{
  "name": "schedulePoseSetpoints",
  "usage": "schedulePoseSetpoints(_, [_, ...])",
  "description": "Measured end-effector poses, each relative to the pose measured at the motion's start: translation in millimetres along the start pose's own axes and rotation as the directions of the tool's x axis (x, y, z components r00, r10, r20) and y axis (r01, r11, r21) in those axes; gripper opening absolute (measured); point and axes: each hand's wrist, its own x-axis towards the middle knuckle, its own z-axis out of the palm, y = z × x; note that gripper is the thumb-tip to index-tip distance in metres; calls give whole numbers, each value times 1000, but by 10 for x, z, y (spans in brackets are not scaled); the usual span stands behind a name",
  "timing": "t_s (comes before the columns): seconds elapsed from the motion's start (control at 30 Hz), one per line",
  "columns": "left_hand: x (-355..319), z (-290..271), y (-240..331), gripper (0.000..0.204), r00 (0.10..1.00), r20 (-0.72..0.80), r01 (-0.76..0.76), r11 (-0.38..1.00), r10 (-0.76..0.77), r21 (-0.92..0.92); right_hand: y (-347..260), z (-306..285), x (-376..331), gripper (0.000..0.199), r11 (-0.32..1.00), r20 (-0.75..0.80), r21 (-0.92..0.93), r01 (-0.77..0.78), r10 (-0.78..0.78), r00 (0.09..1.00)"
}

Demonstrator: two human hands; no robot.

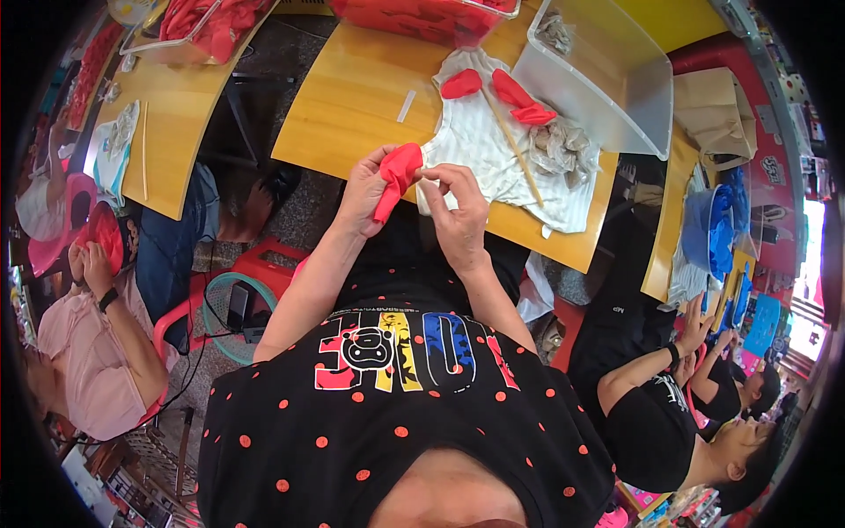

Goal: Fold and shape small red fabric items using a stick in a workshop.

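My left hand [357, 195] is closed around a small red fabric piece [399, 179], which hangs down over the palm. Close beside it, the thumb and fingertips of my right hand [459, 211] are pinched together near the red piece's edge. What those fingertips hold, if anything, is too small to make out. Both hands are above the table's near edge. Just beyond them a white striped cloth [471, 163] lies spread out, bearing red fabric pieces [461, 84], a thin wooden stick [514, 148] and a crumpled clump of greyish material [561, 151].
A clear plastic bin [647, 110] stands tilted at the table's [339, 97] far right. Beyond the cloth is a bin of red material [422, 16]. A small pale strip [406, 106] lies on the wood. People work at tables on both sides; a blue tub [704, 224] stands at right.
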Motion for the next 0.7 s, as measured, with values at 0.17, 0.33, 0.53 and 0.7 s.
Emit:
schedulePoseSetpoints(0.17, [-10, -33, -56, 27, 995, -93, 43, 990, -31, 131, -42, 118, -37, 17, 999, 35, -37, 24, -22, 999])
schedulePoseSetpoints(0.33, [-39, -28, -71, 16, 990, -91, -78, 964, 104, 253, -33, 170, -48, 13, 999, 41, -30, -16, 17, 999])
schedulePoseSetpoints(0.53, [-73, 5, 83, 15, 901, 138, -364, 545, 411, 755, 12, 144, -79, 9, 990, 56, -75, 116, -112, 992])
schedulePoseSetpoints(0.7, [-44, 50, 126, 17, 828, 327, -440, 165, 456, 883, -2, 119, -71, 11, 998, 70, -63, 2, 3, 998])
